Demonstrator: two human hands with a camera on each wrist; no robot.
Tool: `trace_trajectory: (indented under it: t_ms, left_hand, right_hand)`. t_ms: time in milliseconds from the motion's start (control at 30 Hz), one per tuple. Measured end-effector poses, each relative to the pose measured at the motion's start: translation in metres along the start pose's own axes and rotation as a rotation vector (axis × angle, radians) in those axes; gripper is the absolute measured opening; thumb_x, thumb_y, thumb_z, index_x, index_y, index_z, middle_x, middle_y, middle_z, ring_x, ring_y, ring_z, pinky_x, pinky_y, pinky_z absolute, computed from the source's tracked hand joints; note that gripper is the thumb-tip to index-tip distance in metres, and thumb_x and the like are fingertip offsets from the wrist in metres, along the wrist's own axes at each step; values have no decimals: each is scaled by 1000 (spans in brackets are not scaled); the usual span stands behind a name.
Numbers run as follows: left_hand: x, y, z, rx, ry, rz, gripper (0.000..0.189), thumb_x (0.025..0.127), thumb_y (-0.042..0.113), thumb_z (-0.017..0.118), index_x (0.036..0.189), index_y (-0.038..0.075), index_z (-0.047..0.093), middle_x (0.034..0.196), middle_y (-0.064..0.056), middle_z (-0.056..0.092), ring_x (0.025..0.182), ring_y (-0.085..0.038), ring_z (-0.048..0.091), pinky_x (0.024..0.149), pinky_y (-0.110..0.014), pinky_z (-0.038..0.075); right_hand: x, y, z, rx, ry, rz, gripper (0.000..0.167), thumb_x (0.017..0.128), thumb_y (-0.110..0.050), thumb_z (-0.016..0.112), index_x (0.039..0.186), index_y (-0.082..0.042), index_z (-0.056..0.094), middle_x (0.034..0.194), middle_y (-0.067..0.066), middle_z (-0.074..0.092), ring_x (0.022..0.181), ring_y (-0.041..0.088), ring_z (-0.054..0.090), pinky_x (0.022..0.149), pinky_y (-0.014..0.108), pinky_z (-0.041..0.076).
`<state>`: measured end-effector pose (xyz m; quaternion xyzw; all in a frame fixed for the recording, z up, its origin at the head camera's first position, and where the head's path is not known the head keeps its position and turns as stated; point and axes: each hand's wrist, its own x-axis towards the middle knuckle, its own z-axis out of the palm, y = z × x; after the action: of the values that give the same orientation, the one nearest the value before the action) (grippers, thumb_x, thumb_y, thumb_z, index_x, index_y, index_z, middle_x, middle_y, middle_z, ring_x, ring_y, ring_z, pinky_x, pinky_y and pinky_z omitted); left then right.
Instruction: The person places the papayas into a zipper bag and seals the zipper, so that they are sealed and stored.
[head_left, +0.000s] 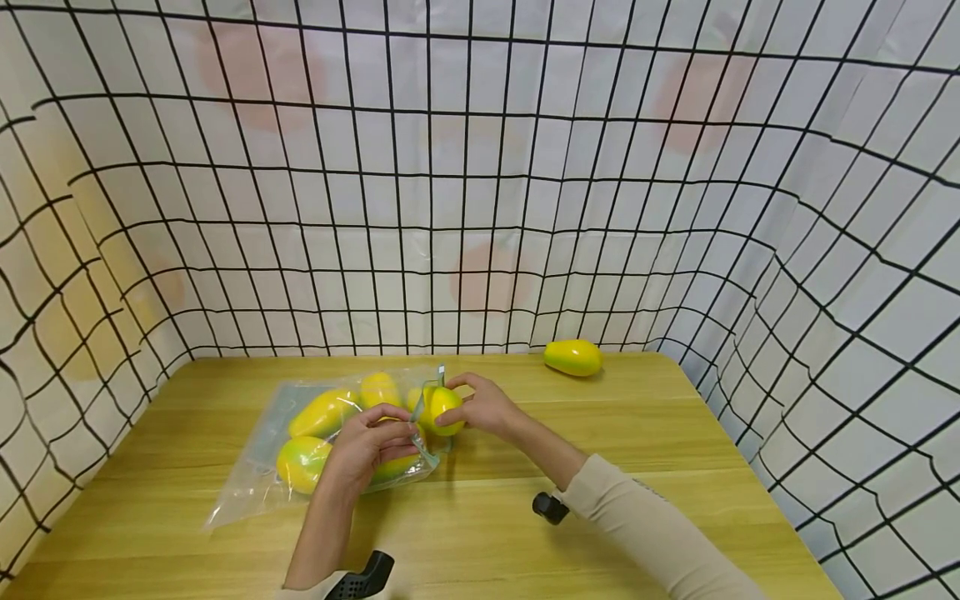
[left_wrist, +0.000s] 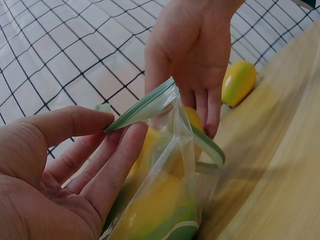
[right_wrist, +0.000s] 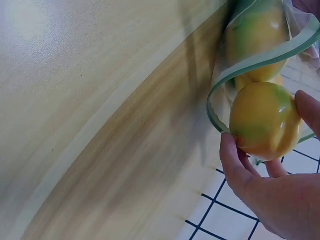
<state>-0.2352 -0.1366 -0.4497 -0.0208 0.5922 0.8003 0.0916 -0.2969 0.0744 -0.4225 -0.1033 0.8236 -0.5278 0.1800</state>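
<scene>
A clear zip bag (head_left: 262,467) with a green zip strip (left_wrist: 145,102) lies on the table, holding several glossy yellow-green fruits (head_left: 324,413) shaped like mangoes or papayas. Thumb and fingers of my left hand (head_left: 367,446) pinch the strip, and the bag's mouth stands open toward the right. At that mouth my right hand (head_left: 483,406) grips one yellow-green fruit (right_wrist: 265,120) between thumb and fingers. In the right wrist view the strip (right_wrist: 272,55) loops around this fruit's near side, with other fruits behind it in the bag.
Another yellow-green fruit (head_left: 573,357) lies at the table's back edge, right of the bag. The wooden table (head_left: 637,433) is bordered by a black wire grid (head_left: 480,208) with white sheeting behind it. A black wrist camera (head_left: 550,507) sits by the right sleeve.
</scene>
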Motion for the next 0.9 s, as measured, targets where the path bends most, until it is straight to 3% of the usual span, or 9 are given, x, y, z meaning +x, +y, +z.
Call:
trace_trajectory:
  t_ms: [267,433,533,633,767,900]
  left_hand:
    - [-1,1,-1,5,-15,5,5,93,1,68,98,2,65,85,-6,73,77,-19,74,80,-40,66]
    - [-1,1,-1,5,-31,4,7,93,2,70,98,2,65,85,-6,73,77,-18,74,80,-38,66]
    - [-1,1,-1,2,-33,6,7,93,2,69,98,2,65,86,-6,73,76,-18,74,79,-38,66]
    - [0,0,-2,0,-32,9,6,93,1,69,98,3,65,86,-6,74,76,-18,74,79,-38,66]
    - [1,0,-2,1,-29,12,6,94,1,68,98,3,65,85,-6,73,77,-18,74,78,-37,66]
    - [1,0,-1,4,-18,7,6,94,0,68,99,2,65,84,-5,73,77,-19,74,78,-37,66]
  right_hand:
    - [2,0,3,-38,-27,8,67,83,-25,83,142,-8,55,133,15,62,101,19,68,91,40,61]
    - [5,2,4,-7,-39,15,66,84,-26,83,142,-9,56,140,17,58,105,22,67,96,48,59]
    - [6,3,6,-13,-35,19,65,83,-26,84,141,-11,58,142,17,58,102,21,66,94,46,60]
    - [7,3,7,-26,-22,22,65,82,-26,85,140,-11,60,137,15,61,94,17,63,83,37,60]
    - [8,4,9,-14,4,45,65,80,-24,87,135,-6,59,118,13,67,81,15,60,72,32,56]
    - [8,5,11,-21,36,65,63,78,-25,89,127,-2,57,107,11,68,80,16,62,76,37,60]
